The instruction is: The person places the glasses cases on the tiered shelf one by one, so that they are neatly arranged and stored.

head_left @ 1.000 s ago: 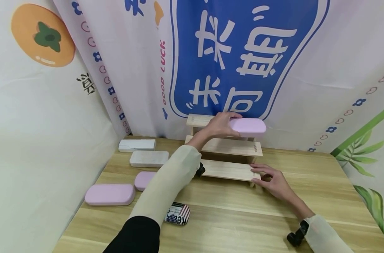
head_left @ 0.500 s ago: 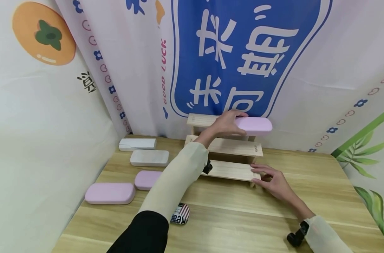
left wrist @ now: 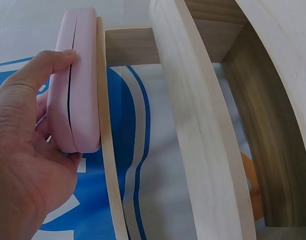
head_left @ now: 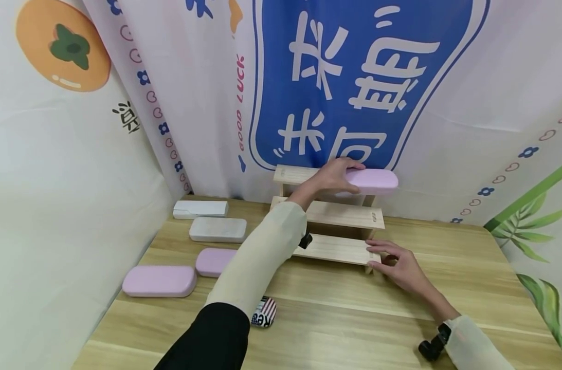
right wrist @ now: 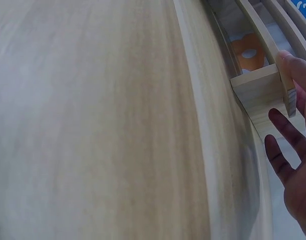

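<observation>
My left hand (head_left: 332, 177) grips the left end of a pink glasses case (head_left: 374, 181) at the right end of the top tier of a wooden three-step rack (head_left: 343, 214). In the left wrist view the closed case (left wrist: 86, 80) lies against the top board (left wrist: 106, 150), its seam facing the thumb. My right hand (head_left: 401, 268) holds the right end of the lowest step between thumb and fingers. The right wrist view has this hand (right wrist: 299, 170) at the board's end (right wrist: 289, 97), with two fingers spread away from it.
Left of the rack lie a white case (head_left: 200, 209), a grey case (head_left: 218, 229) and two pink cases (head_left: 159, 281), one partly behind my left sleeve. A flag-patterned case (head_left: 265, 312) is half hidden by that arm. A printed curtain (head_left: 216, 103) hangs close behind the rack.
My left hand has slid the pink case rightward along the top step to its right end, mostly in the first half second. The right hand stays at the lowest step.
</observation>
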`<state>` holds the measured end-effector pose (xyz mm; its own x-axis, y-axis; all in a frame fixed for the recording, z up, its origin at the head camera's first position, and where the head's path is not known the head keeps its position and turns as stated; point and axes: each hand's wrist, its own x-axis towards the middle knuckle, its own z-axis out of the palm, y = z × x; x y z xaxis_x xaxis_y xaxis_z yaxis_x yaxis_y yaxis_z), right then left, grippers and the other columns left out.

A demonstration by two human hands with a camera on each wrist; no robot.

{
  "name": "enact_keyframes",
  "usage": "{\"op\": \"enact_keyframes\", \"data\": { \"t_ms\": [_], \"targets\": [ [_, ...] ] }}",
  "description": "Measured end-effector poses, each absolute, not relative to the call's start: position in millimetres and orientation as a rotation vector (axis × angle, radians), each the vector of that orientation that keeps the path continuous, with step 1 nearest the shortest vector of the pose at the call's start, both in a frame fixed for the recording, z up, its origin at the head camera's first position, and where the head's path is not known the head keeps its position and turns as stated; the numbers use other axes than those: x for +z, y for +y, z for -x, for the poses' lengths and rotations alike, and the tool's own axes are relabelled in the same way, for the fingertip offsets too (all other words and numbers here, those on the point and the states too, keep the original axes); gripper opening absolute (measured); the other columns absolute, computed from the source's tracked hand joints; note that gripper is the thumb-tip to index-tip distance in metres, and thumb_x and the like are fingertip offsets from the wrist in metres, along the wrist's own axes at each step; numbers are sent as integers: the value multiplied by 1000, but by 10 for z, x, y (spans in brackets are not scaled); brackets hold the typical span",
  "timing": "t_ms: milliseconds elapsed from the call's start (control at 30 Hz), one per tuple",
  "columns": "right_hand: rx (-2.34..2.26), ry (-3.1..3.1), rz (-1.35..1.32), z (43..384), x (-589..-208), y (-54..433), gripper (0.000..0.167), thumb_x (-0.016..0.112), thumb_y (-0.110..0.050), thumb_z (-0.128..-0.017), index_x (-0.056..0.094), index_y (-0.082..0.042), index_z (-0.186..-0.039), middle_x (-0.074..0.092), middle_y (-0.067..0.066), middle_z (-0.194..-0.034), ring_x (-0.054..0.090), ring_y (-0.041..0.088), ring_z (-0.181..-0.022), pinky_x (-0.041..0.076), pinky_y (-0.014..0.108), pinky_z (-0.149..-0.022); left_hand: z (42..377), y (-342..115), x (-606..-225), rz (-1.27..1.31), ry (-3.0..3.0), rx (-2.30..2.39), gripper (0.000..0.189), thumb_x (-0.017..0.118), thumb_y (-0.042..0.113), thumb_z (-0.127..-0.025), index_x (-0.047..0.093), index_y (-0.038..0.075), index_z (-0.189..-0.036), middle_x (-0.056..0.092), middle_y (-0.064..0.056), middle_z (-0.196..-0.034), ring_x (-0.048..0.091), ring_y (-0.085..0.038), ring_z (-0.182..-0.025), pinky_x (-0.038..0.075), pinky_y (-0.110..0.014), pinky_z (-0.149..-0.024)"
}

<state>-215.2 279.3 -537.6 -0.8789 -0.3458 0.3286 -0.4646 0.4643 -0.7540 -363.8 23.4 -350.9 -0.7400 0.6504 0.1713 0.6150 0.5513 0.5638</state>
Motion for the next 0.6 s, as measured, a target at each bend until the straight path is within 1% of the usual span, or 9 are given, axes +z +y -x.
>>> {"op": "enact_keyframes", "data": {
  "t_ms": [100,367,600],
  "targets": [
    [1381,-2580,-723,2150,-5378,2797,35,84,-13,-92,77,-14,-127,67,9,-144,62,-1,-122,60,24,-80,3659,250,-3514,-1107,2705,953,66,87,20,-88,61,7,-148,62,-9,-150,58,-21,-129,44,-25,-107],
    [1374,-2601,-688,2152,-5366,2801,36,85,-15,-91,77,-17,-127,67,4,-144,61,-2,-124,59,24,-82,3659,289,-3524,-1071,2692,1011,64,84,16,-91,60,7,-149,62,-9,-150,57,-20,-127,45,-26,-105],
    [1351,-2578,-729,2162,-5392,2807,35,84,-13,-92,77,-16,-126,67,8,-144,59,-4,-125,60,22,-81,3658,306,-3530,-1053,2690,1025,63,84,16,-91,61,8,-149,62,-8,-150,58,-20,-126,46,-27,-106]
  ]
}}
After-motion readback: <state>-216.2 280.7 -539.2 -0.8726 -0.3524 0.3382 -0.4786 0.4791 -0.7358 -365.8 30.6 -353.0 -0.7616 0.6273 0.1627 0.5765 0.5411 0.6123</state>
